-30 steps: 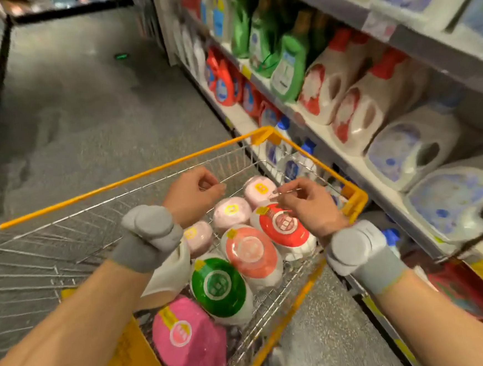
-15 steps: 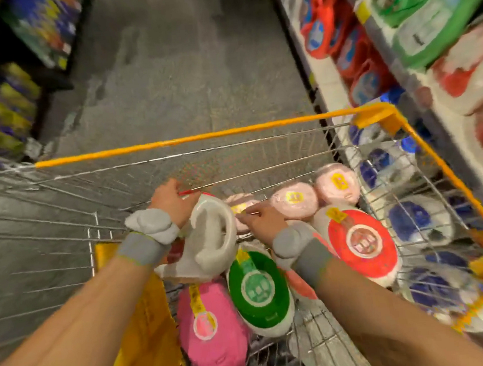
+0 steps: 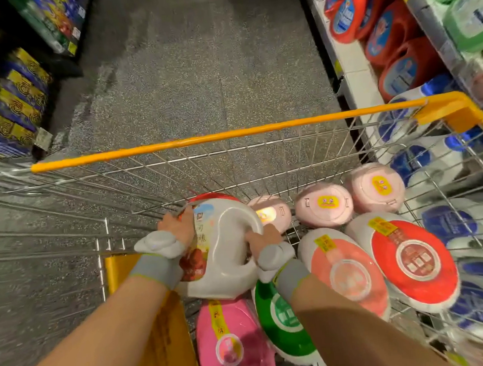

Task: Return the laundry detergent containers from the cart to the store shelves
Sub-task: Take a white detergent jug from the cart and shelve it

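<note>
Two hands are on the same white plastic detergent jug with a red cap and a moulded loop handle (image 3: 225,247) right now: the right hand (image 3: 263,239) has its fingers curled through the handle opening, and the left hand (image 3: 177,225) is pressed flat-ish against the jug's side at about 9 o'clock from it, steadying the label face. The jug sits low in the wire shopping cart with the orange rim (image 3: 231,139), tipped on its side over the other stock. My guess is it's a full one, so heavy and sloshy, stiff walls, smooth plastic that could slip, which makes the handle the obvious hold with a palm under the base. Around it, at 5 o'clock, a green-lidded white tub (image 3: 283,324) and a pink pouch (image 3: 233,345); at 3 o'clock two red-lidded tubs (image 3: 414,261); at 1 o'clock three pale pink round tubs (image 3: 324,205). The store shelves (image 3: 352,58) run along 2 o'clock, lined with red jugs (image 3: 390,35).
</note>
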Tool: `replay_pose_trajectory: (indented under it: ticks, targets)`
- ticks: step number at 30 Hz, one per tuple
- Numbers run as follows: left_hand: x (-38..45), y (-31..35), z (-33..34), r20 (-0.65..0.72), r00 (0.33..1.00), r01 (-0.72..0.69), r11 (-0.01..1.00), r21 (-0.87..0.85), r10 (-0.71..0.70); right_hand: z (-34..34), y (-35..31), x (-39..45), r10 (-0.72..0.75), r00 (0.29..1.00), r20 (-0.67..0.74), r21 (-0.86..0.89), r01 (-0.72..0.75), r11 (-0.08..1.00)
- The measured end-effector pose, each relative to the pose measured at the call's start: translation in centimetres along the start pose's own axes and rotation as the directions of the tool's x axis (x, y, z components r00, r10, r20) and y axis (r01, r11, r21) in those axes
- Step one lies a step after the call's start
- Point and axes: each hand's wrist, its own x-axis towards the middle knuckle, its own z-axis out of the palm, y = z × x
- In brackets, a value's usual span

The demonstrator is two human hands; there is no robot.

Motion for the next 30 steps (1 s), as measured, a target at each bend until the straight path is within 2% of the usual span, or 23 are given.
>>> replay_pose_trajectory:
  ticks: [3,5,8,9,10,11,12,13,14,16,22,25,28,30]
  targets:
    - [0.8,-0.1,-0.2,0.03,0.999,0.017,0.997,0.071,-0.02,1.0,1.1,2.0,-0.022,0.997,0.074,0.142,0.011,0.99]
    - [1.1,-0.3,-0.4,0.043,0.998,0.035,0.998,0.061,-0.038,1.6,3.3,4.9,-0.017,0.995,0.102,0.201,-0.004,0.98]
    - [1.4,-0.4,-0.4,0.087,0.993,0.082,0.997,0.001,-0.082,-0.9,2.4,2.7,0.042,0.99,0.131,0.362,-0.087,0.928]
    - [1.1,-0.3,-0.5,0.131,0.987,0.105,0.993,-0.051,-0.097,-1.8,2.0,1.6,0.08,0.987,0.137,0.414,-0.131,0.901]
    - [0.9,-0.3,-0.4,0.21,0.973,0.14,0.972,-0.19,-0.099,-2.7,1.9,1.1,0.098,0.985,0.14,0.47,-0.153,0.869]
    - [0.6,0.0,-0.4,0.346,0.935,0.206,0.914,-0.349,-0.079,-3.4,2.1,1.0,0.104,0.985,0.14,0.516,-0.162,0.841]
    - [0.0,0.2,-0.6,0.501,0.866,0.271,0.844,-0.462,-0.004,-4.1,2.1,0.7,0.094,0.986,0.138,0.563,-0.156,0.811]
    - [-0.7,0.6,-0.7,0.604,0.794,0.321,0.797,-0.512,0.068,-4.8,2.0,0.4,0.089,0.988,0.123,0.578,-0.144,0.803]
    - [-1.4,0.9,-1.0,0.651,0.748,0.335,0.773,-0.538,0.129,-5.6,1.9,0.0,0.077,0.992,0.103,0.583,-0.123,0.803]
    - [-2.2,1.3,-1.4,0.684,0.708,0.351,0.753,-0.556,0.175,-7.0,1.5,-0.7,0.051,0.997,0.065,0.567,-0.079,0.82]
    - [-7.4,4.5,-4.4,0.649,0.676,0.171,0.783,-0.598,0.349,-11.7,0.5,-5.1,-0.101,0.992,-0.074,0.594,0.126,0.795]
    - [-9.4,5.7,-6.2,0.554,0.704,0.053,0.745,-0.665,0.444,-14.8,-0.4,-8.7,-0.137,0.974,-0.18,0.572,0.217,0.791]
    - [-12.9,7.9,-8.6,0.516,0.62,-0.095,0.71,-0.698,0.591,-17.9,-1.3,-12.9,-0.167,0.962,-0.216,0.665,0.27,0.697]
    - [-17.0,9.6,-10.6,0.51,0.513,-0.203,0.675,-0.709,0.69,-20.6,-1.4,-16.8,-0.207,0.937,-0.282,0.692,0.348,0.633]
